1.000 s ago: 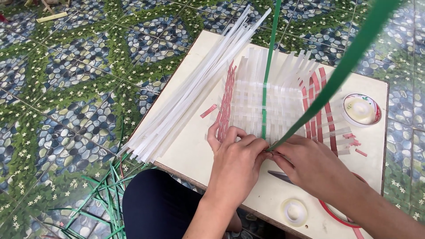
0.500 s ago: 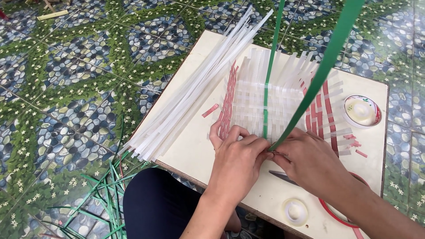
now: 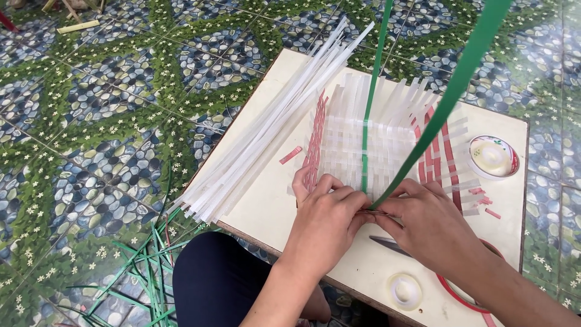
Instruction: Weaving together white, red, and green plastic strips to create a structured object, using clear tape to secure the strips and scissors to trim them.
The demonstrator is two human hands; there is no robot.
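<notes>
Loose white strips [image 3: 266, 130] lie fanned along the counter's [image 3: 266, 206] left edge. The left hand [image 3: 327, 221] presses, clenched, on the woven white mat [image 3: 387, 142] at the near edge. Touching it, the right hand [image 3: 426, 224] pinches the green strip [image 3: 448, 103]. A small bowl [image 3: 493, 156] sits near the right edge.

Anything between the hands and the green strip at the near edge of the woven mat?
Nothing visible. The left hand and right hand already meet on the green strip at the near edge of the white woven mat. The loose white strips lie off to the left, and the small bowl to the right.
</notes>
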